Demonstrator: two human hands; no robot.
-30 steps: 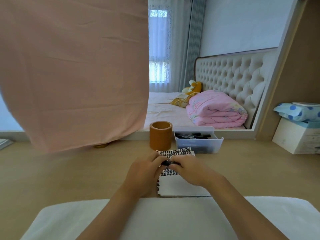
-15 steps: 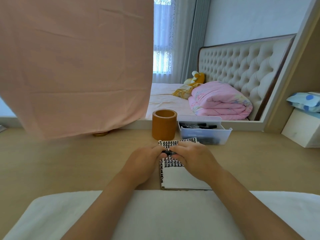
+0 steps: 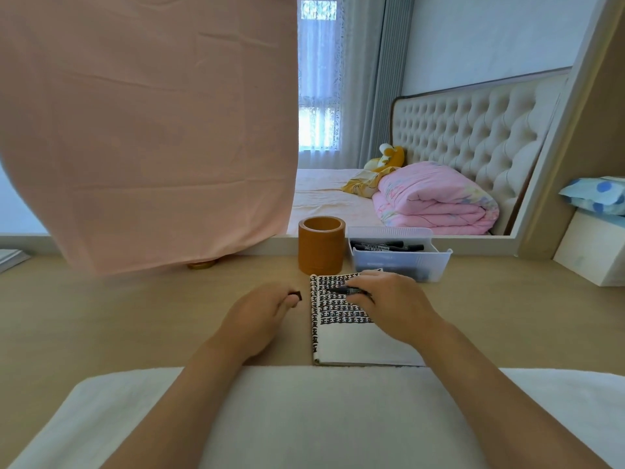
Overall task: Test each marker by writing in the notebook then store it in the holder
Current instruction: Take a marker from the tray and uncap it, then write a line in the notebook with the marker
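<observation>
Nearest, on the wooden bench (image 3: 135, 316), an open notebook (image 3: 348, 346) shows black test marks crowding its upper page. The right hand (image 3: 394, 304) curls round a black marker (image 3: 351, 290) held low over those marks, while the left hand (image 3: 260, 313), beside the page, pinches a small dark cap (image 3: 295, 295). The stroke would best go on the bare paper below, cap kept ready; the orange holder (image 3: 321, 247) and a clear tray (image 3: 436, 262) of markers stand just behind.
</observation>
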